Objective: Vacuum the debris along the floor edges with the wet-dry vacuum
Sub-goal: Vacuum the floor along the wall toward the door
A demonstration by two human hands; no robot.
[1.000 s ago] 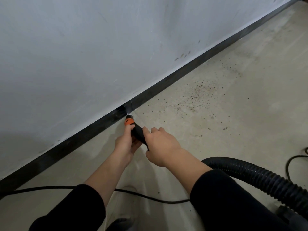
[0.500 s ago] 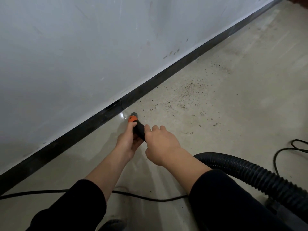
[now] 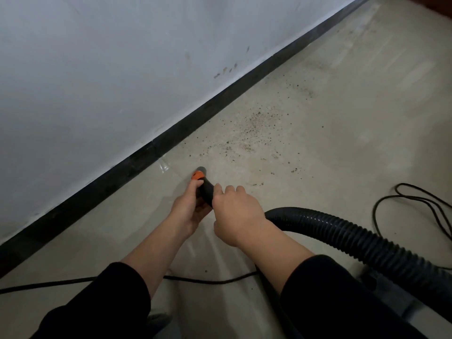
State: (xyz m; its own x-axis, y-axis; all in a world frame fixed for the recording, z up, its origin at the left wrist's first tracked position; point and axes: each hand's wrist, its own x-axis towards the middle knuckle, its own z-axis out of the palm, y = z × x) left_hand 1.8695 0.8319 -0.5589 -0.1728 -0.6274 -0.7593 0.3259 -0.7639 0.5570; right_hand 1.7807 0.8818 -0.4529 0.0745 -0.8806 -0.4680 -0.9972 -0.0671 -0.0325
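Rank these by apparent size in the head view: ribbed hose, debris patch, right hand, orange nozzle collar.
1. ribbed hose, nearest the camera, running out of frame.
2. debris patch, loose-edged; spread close to the hose's, so this order is unsure.
3. right hand.
4. orange nozzle collar, clearly smallest.

Both arms reach forward and down from the lower edge of the view, close together over the floor. A black left sleeve (image 3: 97,304) and black right sleeve (image 3: 330,297) stop short of the bare forearms. The left grip (image 3: 188,206) wraps the vacuum nozzle (image 3: 206,190) from the left side, its uppermost finger by the orange band. The right grip (image 3: 236,211) sits just behind, knuckles up, fingers curled over the same nozzle.
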